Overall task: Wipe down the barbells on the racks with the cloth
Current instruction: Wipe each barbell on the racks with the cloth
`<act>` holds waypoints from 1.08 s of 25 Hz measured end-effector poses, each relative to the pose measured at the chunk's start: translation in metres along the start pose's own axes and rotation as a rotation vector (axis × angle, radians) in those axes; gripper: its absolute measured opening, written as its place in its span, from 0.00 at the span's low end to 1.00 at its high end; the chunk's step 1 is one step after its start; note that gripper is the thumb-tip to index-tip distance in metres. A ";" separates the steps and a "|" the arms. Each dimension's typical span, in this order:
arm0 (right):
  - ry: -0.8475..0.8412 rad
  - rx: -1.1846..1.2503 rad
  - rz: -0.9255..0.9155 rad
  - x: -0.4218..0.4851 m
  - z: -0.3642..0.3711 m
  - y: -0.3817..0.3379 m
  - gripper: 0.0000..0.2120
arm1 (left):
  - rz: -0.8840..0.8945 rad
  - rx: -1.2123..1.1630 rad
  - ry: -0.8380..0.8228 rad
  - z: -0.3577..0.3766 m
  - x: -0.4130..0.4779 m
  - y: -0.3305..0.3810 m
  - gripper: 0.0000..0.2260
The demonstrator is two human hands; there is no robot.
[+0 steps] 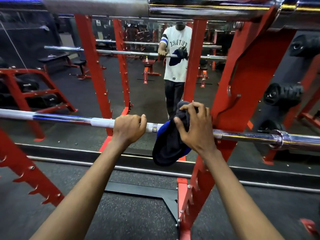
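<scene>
Bare forearms (78, 196) reach up from the bottom edge. Left hand (129, 129) is curled round the long chrome steel barbell (69, 118), steadying it. Right hand (195, 130) bunches the dark navy-and-blue fabric cloth (166, 149) over the bar, just beside the red steel rack upright (242, 80). Judgement: wrap the cloth fully round the shaft, hold the left grip firm against roll, stroke away from the upright — knuckles at risk there.
</scene>
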State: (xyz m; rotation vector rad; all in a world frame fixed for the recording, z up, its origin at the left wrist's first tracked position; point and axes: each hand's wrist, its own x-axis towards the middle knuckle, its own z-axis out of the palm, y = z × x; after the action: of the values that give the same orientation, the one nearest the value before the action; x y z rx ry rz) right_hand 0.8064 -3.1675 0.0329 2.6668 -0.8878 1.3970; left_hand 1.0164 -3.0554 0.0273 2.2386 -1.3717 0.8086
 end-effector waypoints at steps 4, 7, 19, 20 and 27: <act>-0.276 -0.044 -0.066 -0.006 -0.015 0.009 0.51 | -0.014 -0.021 -0.034 -0.004 -0.001 0.002 0.26; -0.265 0.003 -0.088 -0.009 -0.011 0.012 0.46 | -0.013 -0.023 -0.055 -0.007 -0.001 0.004 0.24; 0.319 0.028 0.291 -0.037 -0.004 -0.030 0.31 | -0.033 -0.060 -0.157 -0.012 -0.001 0.004 0.23; 0.306 -0.019 0.320 -0.047 -0.001 -0.036 0.31 | -0.027 -0.061 -0.174 -0.012 -0.001 0.003 0.24; 0.479 -0.033 0.540 -0.062 0.033 -0.075 0.34 | 0.126 -0.035 -0.224 -0.004 0.004 -0.009 0.24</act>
State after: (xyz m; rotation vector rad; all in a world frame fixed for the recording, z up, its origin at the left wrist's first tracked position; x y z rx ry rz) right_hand 0.8399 -3.0836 -0.0150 1.9798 -1.5947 1.9662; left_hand 1.0244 -3.0517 0.0324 2.2896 -1.6290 0.5817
